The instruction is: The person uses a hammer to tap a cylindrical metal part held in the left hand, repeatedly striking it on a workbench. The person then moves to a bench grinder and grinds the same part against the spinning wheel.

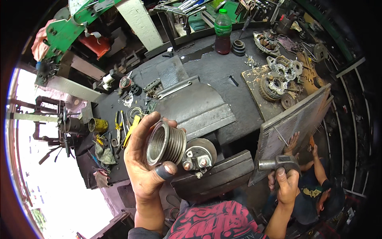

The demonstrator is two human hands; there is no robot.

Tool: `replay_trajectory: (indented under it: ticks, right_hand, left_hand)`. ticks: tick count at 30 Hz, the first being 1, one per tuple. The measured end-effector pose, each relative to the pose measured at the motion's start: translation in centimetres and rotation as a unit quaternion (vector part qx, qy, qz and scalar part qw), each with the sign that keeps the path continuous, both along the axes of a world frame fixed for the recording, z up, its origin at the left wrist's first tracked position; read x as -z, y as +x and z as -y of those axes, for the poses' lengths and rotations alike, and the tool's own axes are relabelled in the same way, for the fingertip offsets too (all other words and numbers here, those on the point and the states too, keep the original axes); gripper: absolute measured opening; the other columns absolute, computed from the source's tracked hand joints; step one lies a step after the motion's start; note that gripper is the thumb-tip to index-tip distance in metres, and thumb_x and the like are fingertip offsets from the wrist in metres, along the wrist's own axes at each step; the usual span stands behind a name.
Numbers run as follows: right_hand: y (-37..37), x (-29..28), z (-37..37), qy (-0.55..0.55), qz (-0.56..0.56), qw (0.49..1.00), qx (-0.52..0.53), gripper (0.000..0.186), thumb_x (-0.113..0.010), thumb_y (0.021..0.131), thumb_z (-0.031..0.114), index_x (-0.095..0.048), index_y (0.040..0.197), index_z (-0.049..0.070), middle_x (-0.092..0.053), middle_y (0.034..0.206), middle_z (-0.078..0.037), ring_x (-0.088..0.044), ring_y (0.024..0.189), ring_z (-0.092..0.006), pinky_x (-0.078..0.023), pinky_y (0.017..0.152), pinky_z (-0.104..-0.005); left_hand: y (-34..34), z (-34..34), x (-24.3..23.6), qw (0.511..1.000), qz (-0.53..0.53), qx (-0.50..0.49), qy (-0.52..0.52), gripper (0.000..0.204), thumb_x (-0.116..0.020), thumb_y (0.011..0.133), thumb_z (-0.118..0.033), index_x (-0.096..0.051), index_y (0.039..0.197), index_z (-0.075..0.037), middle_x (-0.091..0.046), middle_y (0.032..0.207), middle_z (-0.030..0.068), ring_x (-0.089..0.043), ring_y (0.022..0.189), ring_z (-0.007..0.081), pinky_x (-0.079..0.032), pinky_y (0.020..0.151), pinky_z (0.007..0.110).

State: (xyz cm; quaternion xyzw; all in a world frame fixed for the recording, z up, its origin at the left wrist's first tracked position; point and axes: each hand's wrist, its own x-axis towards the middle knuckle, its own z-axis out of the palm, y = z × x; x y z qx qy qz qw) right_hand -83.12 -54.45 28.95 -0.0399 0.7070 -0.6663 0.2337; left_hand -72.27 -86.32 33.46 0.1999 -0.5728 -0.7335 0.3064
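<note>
My left hand [145,175] is raised over the near side of the bench, its fingers curled round a grooved metal pulley [172,144]. Dark tape wraps its thumb. The pulley is tilted, its hollow side toward the left. Just right of it a round metal electrical part [197,158] with copper-coloured terminals stands by the bench's front edge, its lower part hidden. My right hand [285,185] is closed on a hammer [277,163], close under the head, which points left. The rest of the hammer's handle is hidden.
On the bench lie a bent metal sheet [195,109], a wrench [175,90], pliers [118,124] and a green-capped bottle [223,34]. Alternator housings [283,68] rest on a board at right. Beside my right hand a wooden panel [292,119] leans, touched by another person's hand [292,143].
</note>
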Motion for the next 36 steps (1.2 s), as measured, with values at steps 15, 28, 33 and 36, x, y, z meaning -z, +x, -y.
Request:
replay_trajectory:
  ticks: [15, 28, 33, 36]
  right_hand:
    - [6.6, -1.3, 2.6, -0.062, 0.036, 0.997, -0.024, 0.064, -0.087, 0.082, 0.049, -0.06, 0.101, -0.006, -0.062, 0.077, -0.011, -0.056, 0.054, -0.0144, -0.042, 0.046, -0.0264]
    - [4.9, -1.8, 3.7, -0.014, 0.012, 1.0, -0.024, 0.068, -0.084, 0.083, 0.054, -0.058, 0.104, -0.006, -0.059, 0.073, -0.009, -0.054, 0.052, -0.0143, -0.041, 0.045, -0.0267]
    - [4.1, -1.7, 3.6, 0.006, 0.024, 0.999, -0.028, 0.069, -0.084, 0.083, 0.057, -0.059, 0.103, -0.005, -0.063, 0.075, -0.009, -0.058, 0.056, -0.0138, -0.043, 0.047, -0.0253]
    - [3.7, -1.5, 3.6, -0.014, 0.009, 0.999, -0.036, 0.066, -0.085, 0.084, 0.051, -0.057, 0.104, -0.005, -0.064, 0.076, -0.012, -0.057, 0.053, -0.0145, -0.042, 0.044, -0.0263]
  left_hand:
    - [1.7, 1.9, 1.2, 0.981, -0.114, 0.133, 0.081, 0.101, -0.098, 0.067, -0.005, -0.043, 0.151, 0.005, -0.06, 0.14, 0.0185, -0.061, 0.128, 0.0236, -0.048, 0.113, 0.039]
    - [1.3, -1.3, 0.1, 0.986, -0.026, 0.138, -0.09, 0.087, -0.09, 0.071, -0.003, -0.05, 0.148, 0.005, -0.062, 0.143, 0.0216, -0.065, 0.128, 0.0333, -0.051, 0.108, 0.038]
    - [1.1, -1.8, -0.1, 0.98, -0.038, 0.107, -0.161, 0.085, -0.09, 0.07, -0.002, -0.053, 0.145, 0.006, -0.065, 0.138, 0.0224, -0.067, 0.125, 0.0345, -0.051, 0.107, 0.04]
    - [0.9, -1.9, -0.1, 0.971, -0.034, 0.1, -0.214, 0.084, -0.09, 0.069, -0.001, -0.053, 0.144, 0.006, -0.066, 0.137, 0.0221, -0.067, 0.124, 0.0355, -0.052, 0.106, 0.041]
